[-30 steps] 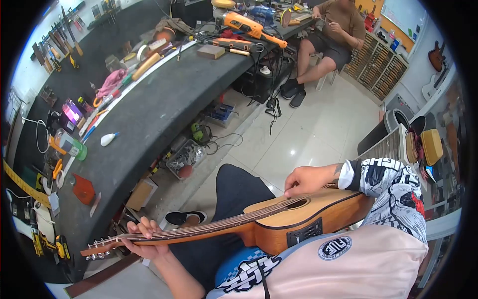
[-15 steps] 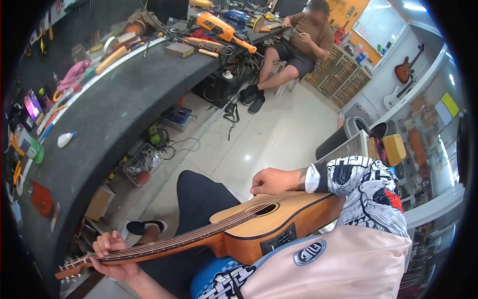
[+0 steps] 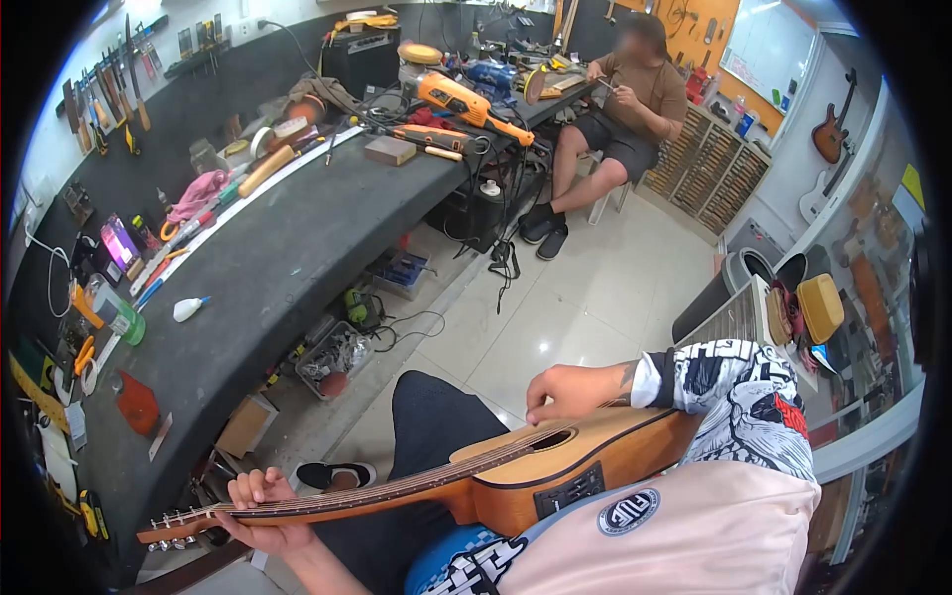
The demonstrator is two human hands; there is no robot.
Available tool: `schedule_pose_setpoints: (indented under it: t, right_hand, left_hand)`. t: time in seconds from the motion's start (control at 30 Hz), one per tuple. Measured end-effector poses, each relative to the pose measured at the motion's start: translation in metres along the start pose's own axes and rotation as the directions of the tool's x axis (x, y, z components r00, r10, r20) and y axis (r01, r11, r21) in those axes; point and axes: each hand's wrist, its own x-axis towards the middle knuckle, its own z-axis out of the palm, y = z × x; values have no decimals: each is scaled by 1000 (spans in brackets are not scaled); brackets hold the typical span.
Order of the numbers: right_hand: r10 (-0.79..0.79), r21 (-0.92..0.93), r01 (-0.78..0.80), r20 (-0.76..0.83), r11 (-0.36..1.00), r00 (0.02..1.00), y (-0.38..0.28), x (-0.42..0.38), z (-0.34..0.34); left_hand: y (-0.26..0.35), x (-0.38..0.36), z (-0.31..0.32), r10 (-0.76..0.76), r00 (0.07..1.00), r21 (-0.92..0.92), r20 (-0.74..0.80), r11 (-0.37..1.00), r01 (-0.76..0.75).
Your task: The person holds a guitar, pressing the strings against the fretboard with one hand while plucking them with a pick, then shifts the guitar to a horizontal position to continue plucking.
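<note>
Guitar on the lap

Guitar (image 3: pixel 555 466) lies across the person's lap, near the long dark tabletop (image 3: pixel 288 248). Left hand (image 3: pixel 260 506) wraps around the thin neck (image 3: pixel 347 493), fingers on the strings. Right hand (image 3: pixel 570 392) curls over the strings by the round hole (image 3: pixel 551 439), grasping nothing.

Guitar (image 3: pixel 555 466): honey-brown body w/ dark edge binding, reddish-brown neck, black panel on side. Sleeve (image 3: pixel 734 392) on right arm: white w/ black graphic print, red patch. Shirt front (image 3: pixel 694 535): pale pink, round black-and-white badge; blue/white checker patch lower down. Trousers (image 3: pixel 426 426): dark navy. Shoe (image 3: pixel 332 474): black w/ white sole. Bench top (image 3: pixel 288 258): dark grey. Power tool (image 3: pixel 461 99) on it: orange and black. Cloth (image 3: pixel 198 188): pink. Floor (image 3: pixel 595 297): cream glossy tiles. Co-worker's shirt (image 3: pixel 645 84): brown; shorts dark grey. Guitar on wall (image 3: pixel 831 124): reddish-brown.
</note>
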Motion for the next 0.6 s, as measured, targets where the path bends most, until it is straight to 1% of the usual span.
schedule_pose_setpoints:
  t: [0.03, 0.07, 0.1, 0.13, 0.2, 0.23, 0.27, 0.3, 0.4, 0.43, 0.5, 0.6]
  right_hand:
    - [-176, -1, 176, 32, 984, 984, -6, -5, -3]
    - [-346, 8, 346, 61, 938, 936, -13, -11, -5]
    - [-345, 228, 325, 53, 918, 937, -25, -17, -6]
    - [-338, 366, 286, 86, 885, 937, -23, -18, -8]
    - [-340, 613, 180, 154, 769, 928, -20, -22, -7]
    - [-213, 459, 117, 163, 880, 963, -12, -21, -3]
    - [-83, 294, 37, 148, 955, 985, 2, -16, 3]
    - [44, 122, -57, 111, 991, 993, 16, -11, 10]
    - [197, -7, -199, -101, 980, 975, 55, 1, 29]
    - [142, 13, -141, -59, 990, 988, 46, -6, 24]
    - [21, 77, -21, 0, 997, 1000, 9, -26, 10]
    - [-122, 221, 117, 9, 968, 992, 1, -39, 1]
  left_hand:
    - [0, -1, 3, 4, 1000, -5, -6, 1000, -4]
    - [-1, -2, 5, -4, 1000, -11, 7, 1000, 5]
    - [0, -2, 5, -14, 1000, -16, 21, 1000, 14]
    - [1, -3, 7, -23, 999, -19, 34, 1000, 24]
    - [2, -5, 9, -26, 999, -11, 43, 1000, 26]
    - [3, -6, 11, -27, 999, -8, 47, 1000, 27]
    - [1, -8, 16, -29, 997, 0, 67, 1000, 29]
    - [0, -10, 21, -31, 996, 8, 86, 1000, 30]
    - [-1, -10, 35, -50, 988, 22, 147, 999, 47]
    - [-3, -14, 37, -53, 985, 17, 163, 999, 51]
    - [-5, -17, 33, -55, 988, 9, 142, 999, 54]
    - [-7, -11, 35, -65, 987, 6, 147, 998, 65]
